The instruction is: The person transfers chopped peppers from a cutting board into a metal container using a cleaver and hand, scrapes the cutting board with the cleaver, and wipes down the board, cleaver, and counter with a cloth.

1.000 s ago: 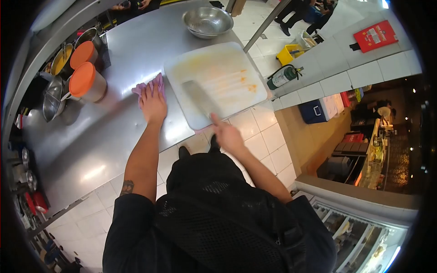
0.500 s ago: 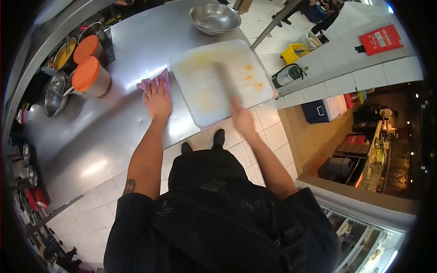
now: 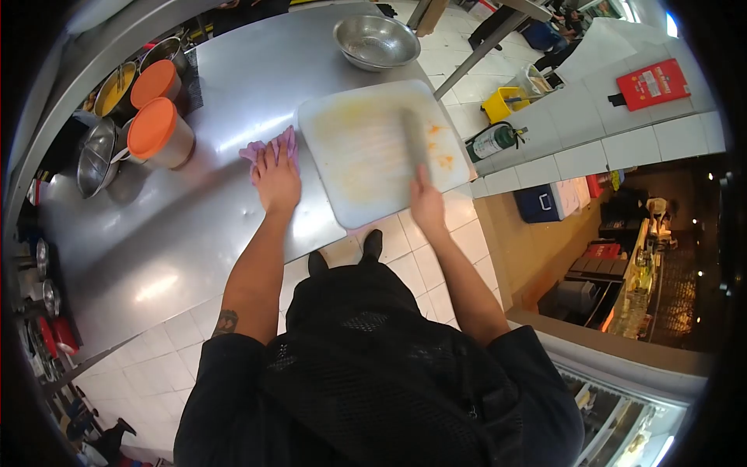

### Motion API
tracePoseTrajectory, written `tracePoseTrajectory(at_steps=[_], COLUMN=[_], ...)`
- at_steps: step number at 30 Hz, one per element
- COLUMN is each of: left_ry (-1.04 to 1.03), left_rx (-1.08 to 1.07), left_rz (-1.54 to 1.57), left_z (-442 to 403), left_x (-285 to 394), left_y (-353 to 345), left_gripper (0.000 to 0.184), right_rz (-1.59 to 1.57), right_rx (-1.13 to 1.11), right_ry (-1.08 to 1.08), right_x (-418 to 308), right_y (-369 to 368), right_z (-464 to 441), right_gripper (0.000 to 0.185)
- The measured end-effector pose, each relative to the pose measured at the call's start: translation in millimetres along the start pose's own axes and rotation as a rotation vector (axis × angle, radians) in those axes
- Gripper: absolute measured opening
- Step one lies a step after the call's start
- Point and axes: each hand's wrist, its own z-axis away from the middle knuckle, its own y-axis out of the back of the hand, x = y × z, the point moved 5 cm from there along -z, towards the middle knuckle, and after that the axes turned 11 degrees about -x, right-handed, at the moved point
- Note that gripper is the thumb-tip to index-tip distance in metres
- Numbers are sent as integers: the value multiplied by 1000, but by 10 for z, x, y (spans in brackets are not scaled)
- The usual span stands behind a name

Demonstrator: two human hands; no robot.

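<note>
My left hand (image 3: pixel 278 183) presses on a crumpled pink-purple cloth (image 3: pixel 286 145) on the metal counter, left of the cutting board. My right hand (image 3: pixel 427 204) is closed around the handle of a wide-bladed knife (image 3: pixel 415 136), whose blade is blurred over the right part of the board. The white cutting board (image 3: pixel 350 175) has yellowish stains, and orange smears (image 3: pixel 445 161) lie on it to the right of the blade. A metal bowl (image 3: pixel 377 43) stands behind the board.
Two orange-lidded containers (image 3: pixel 152 129), a pot with yellow contents (image 3: pixel 116 90) and metal bowls (image 3: pixel 97 158) line the left of the steel counter (image 3: pixel 179 226). A metal post (image 3: pixel 478 51), fire extinguisher (image 3: pixel 493 141) and yellow bucket (image 3: pixel 503 103) are beyond the right edge.
My right hand and the knife have moved rightward across the board, closer to the orange smears. My left hand stays on the cloth. The view has shifted slightly.
</note>
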Motion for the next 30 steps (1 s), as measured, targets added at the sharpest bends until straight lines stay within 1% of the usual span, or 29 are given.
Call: tracePoseTrajectory(at_steps=[2,3,5,6,8,9,10,11,12,13,14,15,16,17,18,20,22,24,25,27,28,30], left_ry=[0,9,-15,-23,-8,3,13,9,0,-8,-9,-14,-25,-35,-44,-52,-34,-20,-7,-19,-15,-5], left_rx=[-14,-26,-8,10,-11,-22,-17,-10,-3,-7,3,10,10,11,13,16,6,-4,-21,0,5,-15], left_rz=[-19,-41,-17,15,8,7,10,-23,-56,-56,-48,-44,-50,-8,34,43,59,-9,-8,-33,-45,-33], left_z=[-4,7,-6,-2,36,9,-13,-5,2,-1,-17,-11,-14,8,14,4,20,21,39,34,32,-3], left_x=[18,14,-14,-43,-40,-34,-48,-43,-9,12,0,-19,-19,-29,-34,-44,-71,-14,-3,26,6,-16], left_y=[9,4,-23,-36,-12,1,-3,-16,-36,-61,-69,-76,-63,-38,-9,7,-23,1,-1,49,41,-26], left_gripper=[50,50,50,51,51,51,51,50,50,50,50,49,49,49,49,49,50,50,50,50,50,50], right_rz=[182,176,198,196,101,20,-62,-61,24,105,176,183,194,204,196,194,178,44,53,-39,34,52], right_rx=[-91,-87,-206,-208,-126,-22,81,78,24,-28,-21,-113,-152,-191,-183,-96,-9,92,73,84,-52,-242], right_ry=[186,175,335,338,126,86,43,40,88,135,305,346,363,378,372,286,152,-59,-63,95,202,419], right_x=[-408,-584,-1012,-911,-339,-59,12,-6,-79,-257,-582,-929,-1233,-1376,-1317,-1013,-448,-30,-21,-178,-366,-557], right_y=[-409,-484,-562,-500,-220,-52,124,69,-69,-194,-397,-539,-616,-662,-631,-538,-244,67,22,-3,-136,-485], right_z=[102,164,265,190,-67,-149,-163,-162,-169,-139,-65,-14,-14,-39,-126,-373,-448,-310,-187,104,333,774], right_gripper=[51,51,53,53,54,55,55,55,55,55,54,52,51,51,51,52,51,50,50,48,48,51])
